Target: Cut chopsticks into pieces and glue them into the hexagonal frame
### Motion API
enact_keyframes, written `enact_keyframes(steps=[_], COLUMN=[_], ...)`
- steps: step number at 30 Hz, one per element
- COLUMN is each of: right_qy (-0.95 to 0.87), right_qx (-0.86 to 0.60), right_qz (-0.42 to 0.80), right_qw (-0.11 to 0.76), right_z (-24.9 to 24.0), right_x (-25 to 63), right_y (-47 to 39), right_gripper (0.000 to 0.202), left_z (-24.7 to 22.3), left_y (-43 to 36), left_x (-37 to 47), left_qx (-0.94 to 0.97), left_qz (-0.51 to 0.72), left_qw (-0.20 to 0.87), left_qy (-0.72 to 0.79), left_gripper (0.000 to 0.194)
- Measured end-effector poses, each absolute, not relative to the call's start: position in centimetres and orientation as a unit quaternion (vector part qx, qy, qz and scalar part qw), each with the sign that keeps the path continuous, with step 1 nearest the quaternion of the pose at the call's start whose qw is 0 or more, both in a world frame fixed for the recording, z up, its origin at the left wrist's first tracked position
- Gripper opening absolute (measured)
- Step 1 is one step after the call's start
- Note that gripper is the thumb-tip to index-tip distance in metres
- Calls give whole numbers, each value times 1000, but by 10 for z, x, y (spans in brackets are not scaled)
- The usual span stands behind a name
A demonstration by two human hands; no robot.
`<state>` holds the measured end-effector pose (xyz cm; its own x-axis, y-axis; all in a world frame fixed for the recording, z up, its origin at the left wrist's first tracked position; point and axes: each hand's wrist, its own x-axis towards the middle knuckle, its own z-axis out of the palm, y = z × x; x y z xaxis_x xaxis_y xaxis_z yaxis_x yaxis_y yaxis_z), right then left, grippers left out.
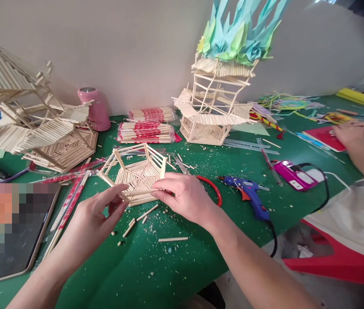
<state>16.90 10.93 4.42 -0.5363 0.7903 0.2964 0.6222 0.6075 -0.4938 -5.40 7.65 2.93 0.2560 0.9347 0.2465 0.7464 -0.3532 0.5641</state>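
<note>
A small six-sided frame of wooden sticks (136,176), with a web-patterned floor, short posts and top rails, rests on the green table before me. My right hand (186,197) pinches a thin wooden stick (141,193) by its right end, along the frame's near side. At the near left corner, the fingers of my left hand (100,212) close round the stick's other end; their tips partly hide it. Loose cut sticks (173,239) and crumbs lie in front of the frame. Behind my right hand lie scissors (182,165), partly covered.
A blue glue gun (248,193) lies to the right, near a purple power strip (297,175). Larger stick models (217,120) stand behind and at left. A tablet (21,240) lies at left. Stick packs (146,132) and a pink flask (94,109) stand behind. Another person's hand (349,131) is at far right.
</note>
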Motion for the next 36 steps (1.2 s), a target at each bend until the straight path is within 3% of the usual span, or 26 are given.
enact_keyframes(steps=[13, 28, 36], right_qy=[-844, -836, -829], right_qx=[-437, -427, -436], right_qz=[179, 209, 231], right_qw=[254, 274, 265], right_z=[46, 44, 43], right_x=[166, 167, 171], right_y=[105, 105, 106], right_gripper=[15, 11, 20], left_z=[43, 43, 48], left_y=[90, 92, 92], left_x=[-57, -53, -50], left_qx=[786, 781, 774], left_qz=[176, 187, 189], left_qw=[214, 225, 242], left_qy=[553, 551, 554], left_gripper=[29, 29, 29])
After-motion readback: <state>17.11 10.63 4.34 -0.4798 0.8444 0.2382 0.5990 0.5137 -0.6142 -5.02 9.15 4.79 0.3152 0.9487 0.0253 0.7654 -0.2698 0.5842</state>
